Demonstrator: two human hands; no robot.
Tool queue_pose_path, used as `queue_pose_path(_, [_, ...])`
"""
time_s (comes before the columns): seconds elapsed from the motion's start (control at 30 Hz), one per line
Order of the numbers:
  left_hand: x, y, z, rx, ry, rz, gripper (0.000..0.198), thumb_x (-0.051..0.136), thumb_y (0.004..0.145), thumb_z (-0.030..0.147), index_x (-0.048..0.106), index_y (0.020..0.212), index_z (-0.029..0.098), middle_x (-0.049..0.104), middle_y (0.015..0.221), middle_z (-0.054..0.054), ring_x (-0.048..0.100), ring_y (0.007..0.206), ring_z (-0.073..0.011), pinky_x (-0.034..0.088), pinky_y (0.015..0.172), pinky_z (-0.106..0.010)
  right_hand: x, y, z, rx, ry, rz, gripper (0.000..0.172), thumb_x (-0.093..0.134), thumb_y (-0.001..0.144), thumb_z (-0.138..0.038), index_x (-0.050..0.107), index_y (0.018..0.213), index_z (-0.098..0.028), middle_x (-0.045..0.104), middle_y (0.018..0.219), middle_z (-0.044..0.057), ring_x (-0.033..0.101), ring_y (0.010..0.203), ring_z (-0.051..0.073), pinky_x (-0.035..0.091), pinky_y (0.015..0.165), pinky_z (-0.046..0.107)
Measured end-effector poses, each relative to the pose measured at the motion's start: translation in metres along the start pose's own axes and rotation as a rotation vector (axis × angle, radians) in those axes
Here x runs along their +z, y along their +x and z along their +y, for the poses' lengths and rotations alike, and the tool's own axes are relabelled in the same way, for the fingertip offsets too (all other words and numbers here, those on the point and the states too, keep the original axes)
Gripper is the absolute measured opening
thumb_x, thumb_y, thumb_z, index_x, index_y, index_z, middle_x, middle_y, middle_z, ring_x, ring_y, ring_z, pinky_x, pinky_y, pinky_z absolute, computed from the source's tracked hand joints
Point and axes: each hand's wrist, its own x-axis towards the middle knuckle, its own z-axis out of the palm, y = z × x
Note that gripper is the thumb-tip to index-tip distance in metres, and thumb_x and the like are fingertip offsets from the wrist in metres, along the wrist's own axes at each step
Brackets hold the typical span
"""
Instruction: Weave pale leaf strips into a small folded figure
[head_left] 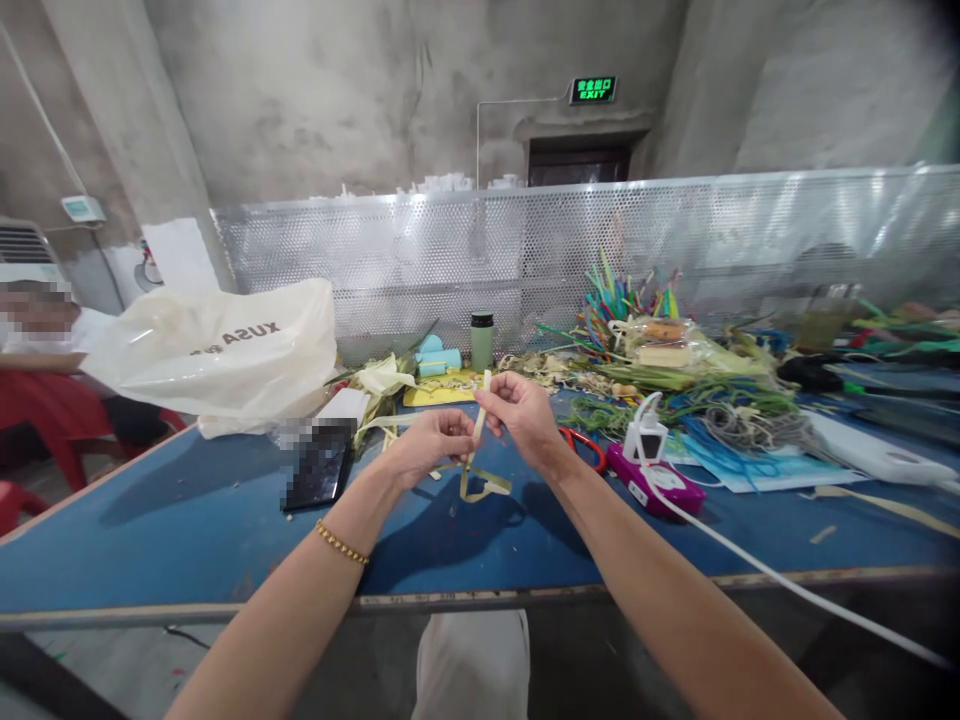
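A pale yellow-green flat strip (480, 424), like a length of leaf or straw, is held up between my two hands over the blue table (465, 560). My right hand (517, 408) pinches its upper end between thumb and fingers. Lower down, my left hand (439, 440) has its fingers closed on the same strip. The strip's tail (469, 492) hangs below in a bent loop, just above the tabletop. Red-handled scissors (589, 448) lie partly hidden behind my right wrist. Left of my left hand rests a dark phone (322, 465).
A large cream plastic bag (225, 350) stands at the left. Behind my hands are a green bottle (482, 342) and a yellow sheet (435, 390). Heaped strips and cords (720, 400) fill the right side. A purple power socket (656, 485) trails a white cable (780, 575) across the table edge.
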Motion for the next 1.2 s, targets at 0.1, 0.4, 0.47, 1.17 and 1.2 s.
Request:
queue_pose_path(0.1, [0.0,-0.001,0.002,0.043,-0.038,-0.041,0.019,0.073,0.067,0.023,0.064,0.08,0.012,0.059,0.069,0.0,0.05,0.059,-0.0076,0.038,0.059,-0.023,-0.002,0.001,0.0,0.013,-0.017,-0.023,0.031,0.071,0.07,-0.041,0.051,0.074,-0.018,0.049,0.048,-0.007,0.04,0.038,0.006,0.031,0.038,0.02])
queue_pose_path(0.4, [-0.002,0.004,-0.004,0.047,-0.181,0.105,0.023,0.077,0.066,0.029,0.064,0.071,0.011,0.06,0.059,-0.001,0.051,0.055,-0.0084,0.037,0.057,-0.023,0.004,-0.002,-0.004,-0.031,-0.16,-0.132,0.02,0.066,0.073,-0.033,0.057,0.074,-0.016,0.057,0.064,-0.002,0.045,0.05,0.007,0.037,0.048,0.021])
queue_pose_path(0.47, [-0.001,0.005,-0.003,0.032,-0.217,0.125,0.022,0.078,0.063,0.026,0.063,0.069,0.012,0.06,0.057,-0.001,0.051,0.054,-0.0082,0.036,0.056,-0.022,0.003,-0.001,-0.002,-0.046,-0.173,-0.134,0.019,0.066,0.073,-0.033,0.056,0.073,-0.016,0.056,0.064,-0.002,0.046,0.052,0.007,0.037,0.049,0.021])
queue_pose_path(1.17, [0.002,0.007,-0.005,-0.026,-0.378,0.127,0.023,0.082,0.058,0.02,0.062,0.064,0.009,0.056,0.06,0.001,0.05,0.054,-0.0056,0.04,0.056,-0.02,0.002,0.0,0.003,0.022,-0.156,-0.124,0.023,0.067,0.072,-0.036,0.053,0.073,-0.017,0.05,0.053,-0.005,0.041,0.039,0.007,0.033,0.037,0.021])
queue_pose_path(1.2, [0.002,0.007,-0.006,-0.021,-0.382,0.12,0.023,0.082,0.058,0.02,0.062,0.065,0.009,0.057,0.061,0.001,0.05,0.054,-0.0055,0.04,0.056,-0.02,0.002,-0.001,0.003,0.024,-0.15,-0.132,0.023,0.066,0.073,-0.036,0.053,0.073,-0.018,0.049,0.052,-0.006,0.041,0.039,0.007,0.032,0.037,0.021])
